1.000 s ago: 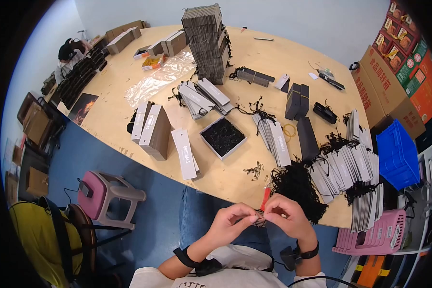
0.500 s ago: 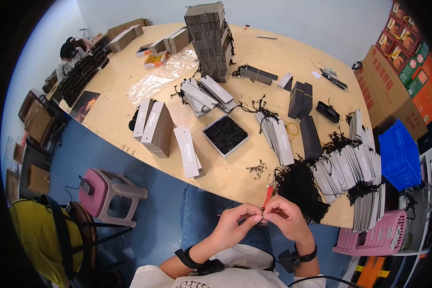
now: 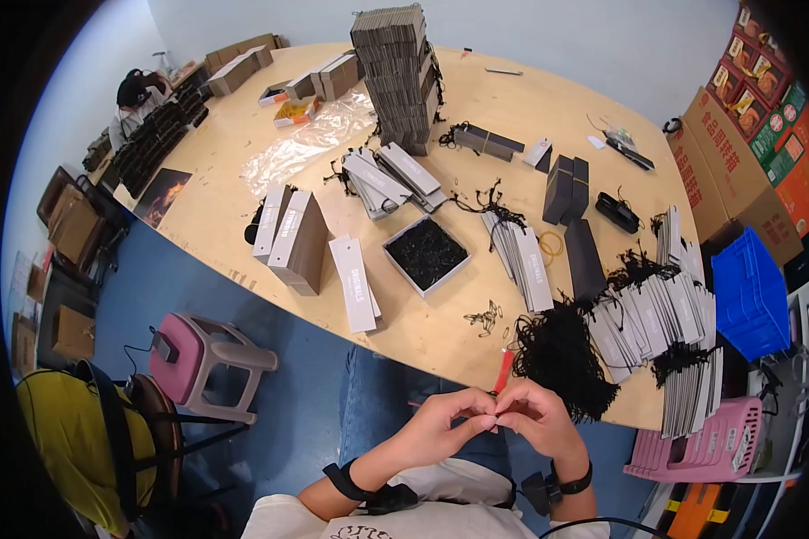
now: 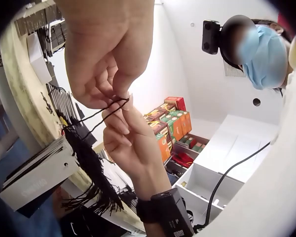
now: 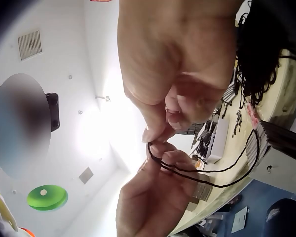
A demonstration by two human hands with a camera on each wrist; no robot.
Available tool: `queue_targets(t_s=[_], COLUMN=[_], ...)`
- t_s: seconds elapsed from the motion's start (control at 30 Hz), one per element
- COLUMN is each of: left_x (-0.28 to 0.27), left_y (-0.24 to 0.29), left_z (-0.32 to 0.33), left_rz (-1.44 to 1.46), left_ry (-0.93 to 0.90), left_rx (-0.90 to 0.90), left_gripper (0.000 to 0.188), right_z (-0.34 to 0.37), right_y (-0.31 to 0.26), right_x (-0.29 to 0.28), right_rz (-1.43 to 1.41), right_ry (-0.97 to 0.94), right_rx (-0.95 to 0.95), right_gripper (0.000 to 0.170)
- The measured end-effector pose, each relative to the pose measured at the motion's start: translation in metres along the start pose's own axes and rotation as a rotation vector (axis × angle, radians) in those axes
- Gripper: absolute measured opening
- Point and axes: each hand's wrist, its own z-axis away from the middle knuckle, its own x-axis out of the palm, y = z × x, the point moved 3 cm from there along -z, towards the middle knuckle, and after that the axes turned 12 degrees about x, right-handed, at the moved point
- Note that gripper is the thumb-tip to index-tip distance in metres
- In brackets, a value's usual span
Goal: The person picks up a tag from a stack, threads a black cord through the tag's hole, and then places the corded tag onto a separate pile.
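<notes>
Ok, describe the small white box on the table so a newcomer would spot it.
On the wooden table, find the tall grey stack, then come toward the near edge. The small white box sits between piles of pale tags. Unlike them, it is open-topped and full of black stringy bits.

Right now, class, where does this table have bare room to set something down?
The table is bare between the dark print and the plastic film, behind the banded bundle, right of the tall stack, and between the white box and the near edge. The right end is crowded with tags and tangled black cords.
</notes>
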Motion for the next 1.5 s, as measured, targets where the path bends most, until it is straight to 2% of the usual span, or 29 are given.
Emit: queue_targets(t_s=[0.27, 0.47, 0.53, 0.97, 1.17, 1.5], left_x=[0.0, 0.005, 0.006, 0.002, 0.001, 0.002], left_y=[0.003, 0.0, -0.003, -0.007, 0.001, 0.019], left_z=[-0.001, 0.0, -0.001, -0.005, -0.005, -0.011], left_rz=[-0.081, 0.016, 0.146, 0.18, 0.003, -0.27], left_ry=[-0.102, -0.03, 0.065, 0.222, 0.205, 0.029], left_rx=[-0.07, -0.042, -0.028, -0.027, -0.083, -0.054], left_gripper=[0.013, 0.013, 0.013, 0.017, 0.022, 0.026], right_z=[0.003, 0.004, 0.004, 0.004, 0.006, 0.008], right_y=[-0.01, -0.01, -0.01, 0.0, 0.01, 0.013], right_x=[-0.002, 0.002, 0.007, 0.013, 0.006, 0.006], right_rz=[0.174, 0.189, 0.151, 0.195, 0.143, 0.147], right_ry=[0.018, 0.124, 0.152, 0.364, 0.353, 0.367], right_rx=[-0.042, -0.057, -0.064, -0.089, -0.043, -0.004], right_gripper=[0.009, 0.007, 0.007, 0.011, 0.011, 0.01])
